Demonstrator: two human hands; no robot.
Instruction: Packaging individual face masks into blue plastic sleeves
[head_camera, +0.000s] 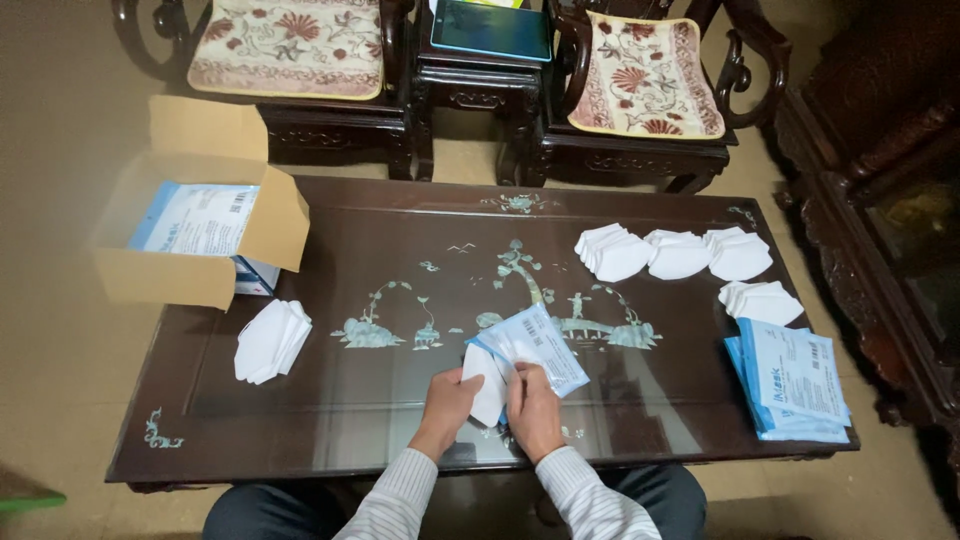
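While both hands meet at the near middle of the surface (330, 400), a folded white mask (487, 385) is partly slid into a blue-and-white pouch (535, 350). The mask sits at about 8 o'clock from the pouch, and the pouch's long axis runs from 10 o'clock to 4 o'clock, its open end toward the person. The left hand (450, 398) holds the mask, its grip closed on the lower left edge; the right hand (533, 405) pinches the pouch's near edge, touching the mask as well. The two hands lie just beside each other, so neither is clearly nearer; the left is on the mask's side, the right on the pouch's.

Outward from there:
- At 3 o'clock, a stack of filled pouches (790, 385) lies near the right edge, well apart from the hands.
- At 1 to 2 o'clock, four fanned piles of white masks (680, 255) line the far right.
- At 9 o'clock, one more mask pile (270, 340) lies near the left edge.
- At 10 o'clock, an open cardboard box (205, 250) overhangs the far left corner.

Open room lies between the hands and the piles on both sides, and across the inlaid centre. Two cushioned chairs (290, 50) stand beyond the far edge.
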